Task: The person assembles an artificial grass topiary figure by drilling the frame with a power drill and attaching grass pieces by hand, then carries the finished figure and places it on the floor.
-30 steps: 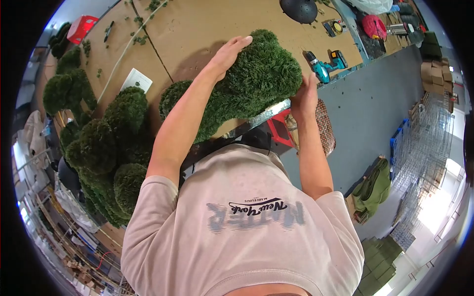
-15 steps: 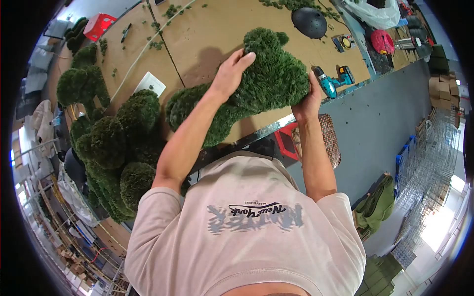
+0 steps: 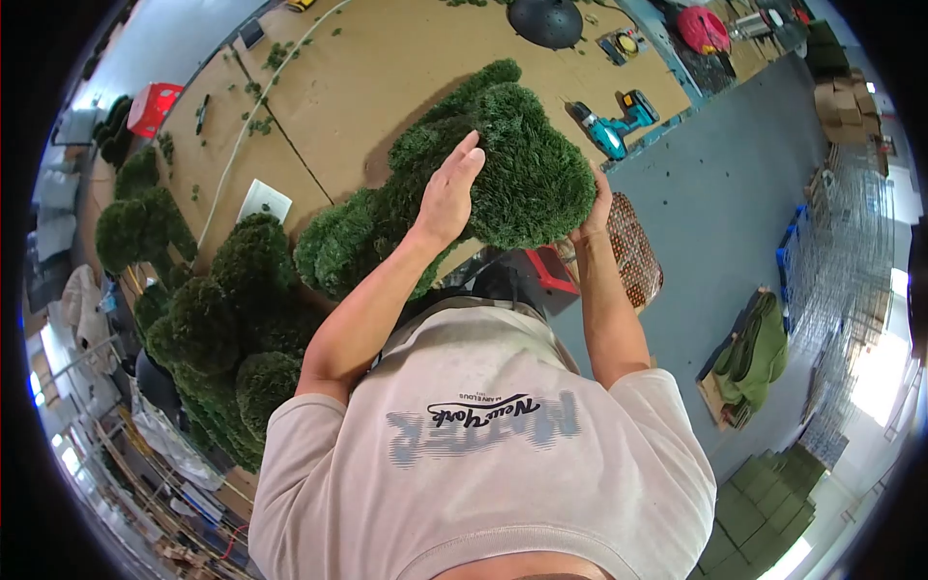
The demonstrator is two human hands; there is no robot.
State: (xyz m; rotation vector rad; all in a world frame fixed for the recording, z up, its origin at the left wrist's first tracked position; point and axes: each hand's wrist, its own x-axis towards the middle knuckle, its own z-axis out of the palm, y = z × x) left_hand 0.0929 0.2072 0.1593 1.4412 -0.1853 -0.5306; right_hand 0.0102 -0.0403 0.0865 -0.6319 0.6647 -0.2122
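Observation:
A thick, lobed piece of green artificial foliage (image 3: 532, 164) lies in front of me, tilted over the table's near edge. My left hand (image 3: 449, 193) rests against its middle, fingers stretched out and thumb slightly apart. On the piece's right end, my right hand (image 3: 594, 208) grips the edge, with most of its fingers hidden behind the leaves. A lighter green lobe (image 3: 333, 242) extends left beneath my left forearm. More foliage clumps (image 3: 213, 319) are piled beside my left arm.
A teal cordless drill (image 3: 614, 126) lies beyond my right hand. A black dome (image 3: 545, 21) and a tape measure (image 3: 626, 43) are farther back. White paper (image 3: 265, 201) lies at left, near a cable. A red stool (image 3: 553, 269) stands below the table (image 3: 367, 77).
The foliage piece has tipped toward me and its right end has come lower and nearer. Both hands have moved down with it, and my left hand now lies flatter. The view has shifted.

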